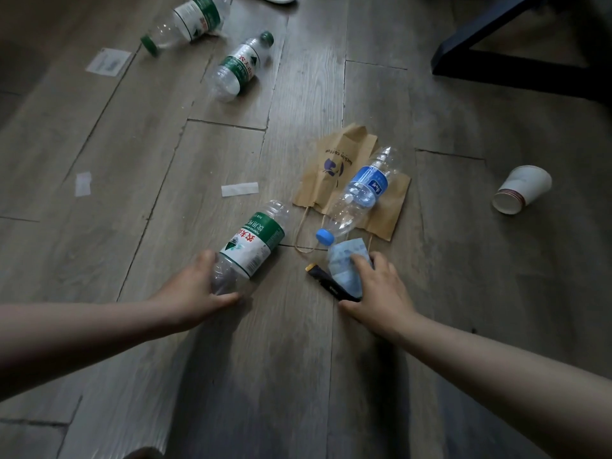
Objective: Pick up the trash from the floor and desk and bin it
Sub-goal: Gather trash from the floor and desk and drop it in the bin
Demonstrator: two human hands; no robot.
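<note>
Floor (132,160), grey wood planks: everything below lies on it.

1. Your left hand (195,286): fingers (207,258) and thumb curled round the neck end of the near green-label bottle (253,241). This clear bottle lies on its side with its base pointing away from you.
2. Your right hand (377,289): fingers clenched over a crumpled blue face mask (344,263). The thumb is tucked against a dark stick (326,281) with a gold tip that lies under the mask. You cannot tell what the stick is.
3. Blue-label bottle (361,190): on its side across a flattened brown paper bag (334,160). Its blue cap (325,236) points toward you, just beside the mask.
4. Paper cup (521,188): tipped on its side, well apart to the right of the bag, with its mouth toward you.
5. Second green-label bottle (240,66) and third green-label bottle (192,18): both on their sides, far from your hands, up and to the left.
6. Paper slips: one white strip (239,189) just beyond the near bottle, one small slip (82,183) to the left, and one printed card (108,62) near the third bottle.
7. Dark furniture frame (516,71): stands on the floor at the far right.
</note>
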